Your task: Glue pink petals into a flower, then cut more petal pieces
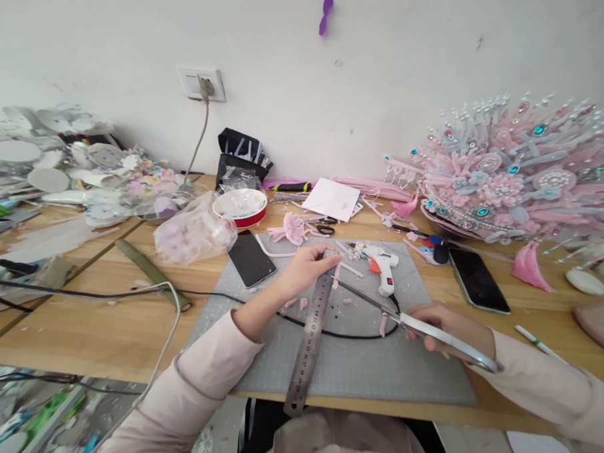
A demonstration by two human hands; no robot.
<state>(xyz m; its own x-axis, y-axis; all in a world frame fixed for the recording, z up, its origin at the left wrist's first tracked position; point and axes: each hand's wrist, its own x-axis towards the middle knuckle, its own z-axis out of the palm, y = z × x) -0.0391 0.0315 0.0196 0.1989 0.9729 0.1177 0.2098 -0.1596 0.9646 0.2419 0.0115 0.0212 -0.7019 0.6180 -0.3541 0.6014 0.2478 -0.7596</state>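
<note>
A steel ruler [311,339] slants over the grey cutting mat [413,368], its near end jutting past the table edge. My left hand [304,270] pinches its far end, together with a thin pink strip [337,273] whose kind I cannot make out. In my right hand [449,327] is a large pair of scissors [434,334], blades pointing left to the fingertips of my left hand and close to that strip. Beyond the blades lies a white glue gun [385,271]. Small pink scraps [303,304] are scattered around the ruler.
A black phone [252,259] and another phone [478,280] flank the work. Behind stand a red-rimmed bowl [241,219], a pink flower [293,228] and small black scissors [325,229]. Pink beaded ornaments [505,177] crowd the right. A black cable [351,335] crosses the mat.
</note>
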